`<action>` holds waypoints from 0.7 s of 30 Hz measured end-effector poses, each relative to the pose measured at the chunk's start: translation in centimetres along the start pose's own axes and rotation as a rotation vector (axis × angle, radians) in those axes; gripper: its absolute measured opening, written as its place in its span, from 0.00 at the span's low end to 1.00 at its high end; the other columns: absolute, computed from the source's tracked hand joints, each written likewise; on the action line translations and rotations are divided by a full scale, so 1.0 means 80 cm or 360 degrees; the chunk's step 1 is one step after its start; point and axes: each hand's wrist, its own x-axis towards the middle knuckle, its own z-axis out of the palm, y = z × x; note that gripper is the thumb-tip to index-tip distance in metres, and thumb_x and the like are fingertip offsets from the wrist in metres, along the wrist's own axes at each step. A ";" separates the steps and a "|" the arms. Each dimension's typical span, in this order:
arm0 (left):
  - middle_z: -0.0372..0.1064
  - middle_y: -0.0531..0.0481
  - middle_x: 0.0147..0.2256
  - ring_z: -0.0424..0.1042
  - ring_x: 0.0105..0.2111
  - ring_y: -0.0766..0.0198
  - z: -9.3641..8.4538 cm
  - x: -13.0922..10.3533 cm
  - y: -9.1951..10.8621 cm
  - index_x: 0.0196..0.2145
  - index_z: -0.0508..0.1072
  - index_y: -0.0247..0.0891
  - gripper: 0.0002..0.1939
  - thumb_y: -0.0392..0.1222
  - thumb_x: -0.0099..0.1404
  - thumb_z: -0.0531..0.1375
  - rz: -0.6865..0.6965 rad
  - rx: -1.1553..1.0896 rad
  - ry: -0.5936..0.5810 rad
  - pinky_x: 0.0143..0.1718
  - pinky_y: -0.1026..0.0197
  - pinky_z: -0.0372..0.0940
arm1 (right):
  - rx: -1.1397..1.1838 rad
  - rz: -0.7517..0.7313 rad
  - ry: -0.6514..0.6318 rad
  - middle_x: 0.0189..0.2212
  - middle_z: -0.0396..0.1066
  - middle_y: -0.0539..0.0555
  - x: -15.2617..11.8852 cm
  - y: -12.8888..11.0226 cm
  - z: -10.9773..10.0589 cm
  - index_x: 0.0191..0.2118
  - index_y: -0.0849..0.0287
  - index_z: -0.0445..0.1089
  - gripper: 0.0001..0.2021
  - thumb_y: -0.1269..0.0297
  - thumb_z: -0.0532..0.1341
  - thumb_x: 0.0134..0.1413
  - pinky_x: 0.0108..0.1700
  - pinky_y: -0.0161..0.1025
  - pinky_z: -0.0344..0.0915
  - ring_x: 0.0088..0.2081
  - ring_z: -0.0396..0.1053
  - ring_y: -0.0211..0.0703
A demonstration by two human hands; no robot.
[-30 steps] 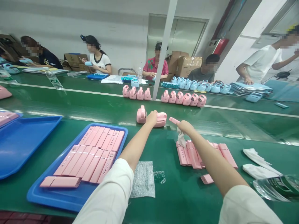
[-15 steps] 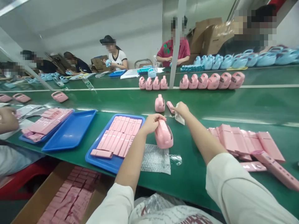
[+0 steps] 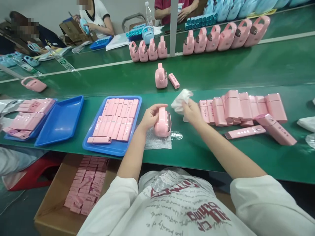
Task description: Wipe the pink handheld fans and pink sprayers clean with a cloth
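My left hand [image 3: 150,117] grips a glossy pink plastic device with a top handle [image 3: 162,123] and a dark front. It stands on or just above a sheet of bubble wrap [image 3: 158,142]. In my right hand [image 3: 192,112] is a crumpled white cloth or tissue [image 3: 182,100], pinched by the fingers to the right of the device. Farther back, a similar pink device [image 3: 161,77] stands upright. Beside it lies a small pink bar with buttons [image 3: 174,81].
Pink bars fill a blue tray [image 3: 86,142] on the left, by another blue tray [image 3: 61,123]. More pink bars [image 3: 232,108] are piled right. Pink devices [image 3: 226,36] stand in a row behind. An open carton [image 3: 49,203] sits below the table. Co-workers handle blue devices opposite.
My right hand has left the small pink bar and drawn back toward me with the white cloth. My left hand still grips the pink device, now more upright. The view has tilted down.
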 end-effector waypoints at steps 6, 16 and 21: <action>0.76 0.50 0.39 0.74 0.39 0.61 0.006 -0.001 -0.024 0.36 0.76 0.40 0.14 0.44 0.50 0.66 -0.0179 -0.0265 0.0340 0.42 0.59 0.68 | 0.0062 -0.0516 -0.0304 0.46 0.70 0.63 -0.073 -0.007 0.064 0.45 0.62 0.68 0.25 0.49 0.42 0.64 0.54 0.51 0.62 0.50 0.66 0.53; 0.73 0.55 0.35 0.75 0.37 0.62 0.002 0.000 -0.033 0.33 0.74 0.41 0.09 0.37 0.52 0.66 -0.0222 -0.0672 0.0385 0.45 0.56 0.68 | -0.0156 -0.0704 -0.0390 0.52 0.64 0.69 -0.075 0.010 0.071 0.58 0.67 0.59 0.40 0.38 0.32 0.60 0.62 0.56 0.54 0.57 0.61 0.59; 0.71 0.55 0.29 0.76 0.34 0.63 -0.001 0.001 -0.026 0.33 0.73 0.37 0.05 0.31 0.59 0.59 -0.0424 -0.0858 0.0411 0.44 0.55 0.69 | -0.0184 -0.1098 -0.0502 0.58 0.58 0.68 -0.086 0.005 0.073 0.60 0.63 0.57 0.35 0.40 0.38 0.62 0.64 0.60 0.48 0.63 0.52 0.61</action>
